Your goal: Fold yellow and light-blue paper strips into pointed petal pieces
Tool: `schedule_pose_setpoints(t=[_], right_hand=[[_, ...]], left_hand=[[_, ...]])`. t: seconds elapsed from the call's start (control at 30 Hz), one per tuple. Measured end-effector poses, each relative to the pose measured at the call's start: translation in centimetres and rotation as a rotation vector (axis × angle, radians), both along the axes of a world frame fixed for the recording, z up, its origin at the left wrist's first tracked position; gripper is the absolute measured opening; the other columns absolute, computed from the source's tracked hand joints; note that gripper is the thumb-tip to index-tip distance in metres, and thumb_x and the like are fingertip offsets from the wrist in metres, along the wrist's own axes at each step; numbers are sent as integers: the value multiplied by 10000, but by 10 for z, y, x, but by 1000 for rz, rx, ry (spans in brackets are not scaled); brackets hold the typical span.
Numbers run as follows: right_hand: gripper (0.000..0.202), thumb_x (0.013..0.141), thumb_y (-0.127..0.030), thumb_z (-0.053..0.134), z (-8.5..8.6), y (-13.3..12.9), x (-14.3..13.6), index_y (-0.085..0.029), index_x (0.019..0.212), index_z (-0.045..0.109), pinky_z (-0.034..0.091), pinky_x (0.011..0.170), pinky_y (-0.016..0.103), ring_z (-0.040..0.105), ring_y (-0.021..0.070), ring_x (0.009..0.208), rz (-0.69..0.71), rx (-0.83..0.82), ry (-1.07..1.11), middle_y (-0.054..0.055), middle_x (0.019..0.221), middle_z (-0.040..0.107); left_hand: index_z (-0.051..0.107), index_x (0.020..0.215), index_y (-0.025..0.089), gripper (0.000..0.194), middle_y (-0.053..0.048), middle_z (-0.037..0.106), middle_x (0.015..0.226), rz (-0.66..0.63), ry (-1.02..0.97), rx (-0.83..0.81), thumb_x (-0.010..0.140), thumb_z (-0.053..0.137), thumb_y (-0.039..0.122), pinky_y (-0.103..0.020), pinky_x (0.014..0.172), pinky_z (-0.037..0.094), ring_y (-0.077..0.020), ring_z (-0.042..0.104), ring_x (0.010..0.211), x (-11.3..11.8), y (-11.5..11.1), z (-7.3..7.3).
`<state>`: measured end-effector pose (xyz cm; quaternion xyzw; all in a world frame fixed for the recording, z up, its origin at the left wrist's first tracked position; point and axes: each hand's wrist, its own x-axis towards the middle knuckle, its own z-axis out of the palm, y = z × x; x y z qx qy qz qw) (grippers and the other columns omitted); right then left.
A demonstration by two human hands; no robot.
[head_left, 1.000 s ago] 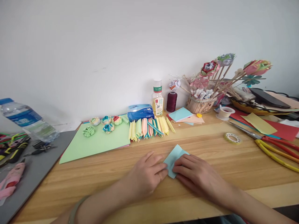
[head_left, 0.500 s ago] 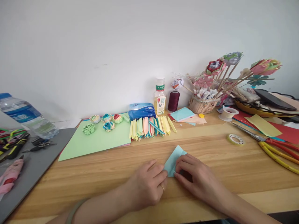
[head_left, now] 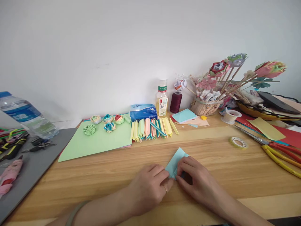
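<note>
Blue paper (head_left: pixel 173 162), lower centre of frame, on the surface (head_left: pixel 98 175); long axis slants lower left to upper right, one corner towards frame top. Right edge and part of lower end hidden by fingers. Right hand (head_left: pixel 178 176): narrow pinch on paper. Left hand (head_left: pixel 151 186): fingertips touching lower-left edge; opening cannot be told.

Both hands (head_left: pixel 151 188) close together, fingers curled

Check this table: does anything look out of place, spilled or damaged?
One teal folded strip lies slantwise across the row of folded papers, unlike its neighbours. The water bottle at far left looks steeply tilted, though the lens may exaggerate that. No spill or damage shows.
</note>
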<state>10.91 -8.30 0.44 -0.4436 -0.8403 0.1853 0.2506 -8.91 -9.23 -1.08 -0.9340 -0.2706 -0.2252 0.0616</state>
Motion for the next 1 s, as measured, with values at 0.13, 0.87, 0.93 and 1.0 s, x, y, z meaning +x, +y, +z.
schedule_pose_setpoints(t=[0.13, 0.87, 0.93, 1.0], right_hand=[[151, 762, -67, 509, 0, 0, 0, -189, 674, 502, 426, 625, 311, 524, 187, 710, -9, -4, -11, 26, 712, 548], [328, 838, -213, 538, 10, -15, 2, -151, 1160, 562, 487, 793, 463, 542, 279, 943, 134, 21, -301, 127, 1030, 567], [277, 843, -169, 516, 14, -11, 1, -169, 1110, 591, 488, 808, 420, 553, 251, 947, 139, -71, -259, 107, 1021, 571], [230, 860, -149, 488, 19, -5, 2, -192, 1044, 620, 485, 812, 370, 569, 213, 925, 158, -163, -214, 79, 994, 580]], left_hand=[[585, 775, 145, 228, -39, 571, 775, 30, -47, -14, 936, 424, 152, -281, 642, 469, -161, 551, 762, 4, -1, -2], [601, 1076, 129, 265, -68, 614, 1006, 75, 24, -19, 925, 383, 142, -330, 821, 462, -205, 513, 935, -7, 10, 12], [591, 1104, 132, 285, -61, 621, 1028, 65, 25, -35, 923, 371, 133, -339, 845, 451, -211, 510, 956, -8, 11, 10], [577, 1133, 127, 304, -61, 620, 1075, 59, 27, -13, 925, 355, 125, -363, 881, 430, -226, 499, 998, -9, 12, 8]])
